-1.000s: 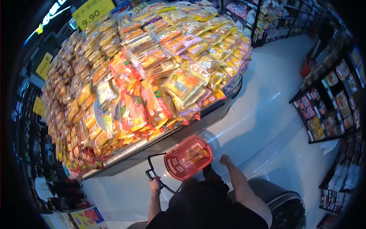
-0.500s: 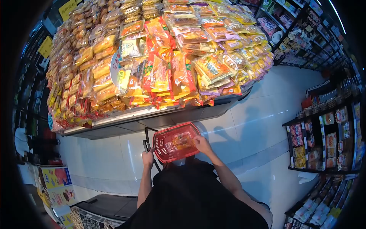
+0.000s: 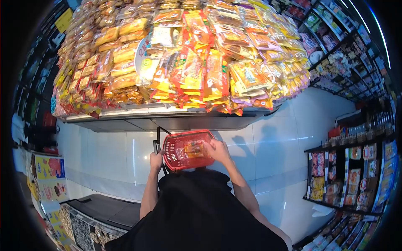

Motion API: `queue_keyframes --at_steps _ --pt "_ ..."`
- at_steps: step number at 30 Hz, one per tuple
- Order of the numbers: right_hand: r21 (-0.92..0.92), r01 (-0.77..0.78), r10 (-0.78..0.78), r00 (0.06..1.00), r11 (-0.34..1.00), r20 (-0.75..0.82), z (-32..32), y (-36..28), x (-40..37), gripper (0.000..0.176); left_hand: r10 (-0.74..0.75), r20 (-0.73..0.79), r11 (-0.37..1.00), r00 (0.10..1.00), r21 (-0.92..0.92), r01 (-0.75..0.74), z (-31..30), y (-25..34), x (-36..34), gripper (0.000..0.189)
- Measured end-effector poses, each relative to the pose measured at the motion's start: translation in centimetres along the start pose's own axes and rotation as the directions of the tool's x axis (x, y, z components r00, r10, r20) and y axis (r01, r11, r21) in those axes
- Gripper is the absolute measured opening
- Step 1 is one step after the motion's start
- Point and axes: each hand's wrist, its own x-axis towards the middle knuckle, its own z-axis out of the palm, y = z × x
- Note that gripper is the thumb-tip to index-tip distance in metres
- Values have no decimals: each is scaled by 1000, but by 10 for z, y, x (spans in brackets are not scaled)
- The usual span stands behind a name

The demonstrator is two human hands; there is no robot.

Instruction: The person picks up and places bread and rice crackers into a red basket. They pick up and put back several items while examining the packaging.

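Inspected from beside the aisle: a person in a black garment [image 3: 197, 209] stands facing a long display stand [image 3: 167, 123] heaped with wrapped food. A red basket [image 3: 169, 154] with perforated walls is positioned between the person's body and the front panel of the stand, its open top facing up.

Left hand [image 3: 156, 160]: closed, fingers wrapped around the black handle [image 3: 155, 146], which is swung out over the left end of the basket. Right hand [image 3: 217, 150]: at the right end of the basket, fingers bent and partly drawn together, just beside the contents. From where I stand it cannot be established whether the fingertips grip the rim, a wrapper, or neither.

Contents of the basket: a clear-wrapped packet of orange-brown food [image 3: 194, 148], lying towards the right half, against or very near the right fingertips. The wrapper has a glossy surface; its print is too small to read.

Stock on the stand: red-and-yellow packets [image 3: 194, 69] overlap at the middle of the front edge, with yellow-wrapped pieces [image 3: 125, 67] stacked to the left of them. A yellow sign [image 3: 63, 20] stands at the far left.

Surroundings: pale glossy floor [image 3: 113, 154], bearing a shadow [image 3: 268, 146] to the right of the basket; a dark shelf rack [image 3: 340, 167] of packaged goods further right; a colourful poster [image 3: 49, 167] at left.
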Motion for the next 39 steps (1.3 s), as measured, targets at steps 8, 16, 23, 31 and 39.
queue_keyframes --at_steps 8,16,23,31,39 --pt "16 170 -170 985 985 8 -19 -65 14 27 -61 -4 994 998 -94 60 -2 19 4 29" --pt "66 355 -358 933 933 47 -25 -139 36 24 -91 -41 990 995 -111 86 5 18 26 40" --pt "45 501 -503 864 864 40 -7 -188 39 22 -124 67 991 990 -34 126 -10 32 27 43" --pt "-309 404 -455 884 861 -112 -67 -256 117 18 -65 114 983 991 -162 83 -23 19 72 42" --pt "-699 433 -547 834 569 72 -71 -258 146 38 3 70 990 998 -138 6 -31 22 74 43"
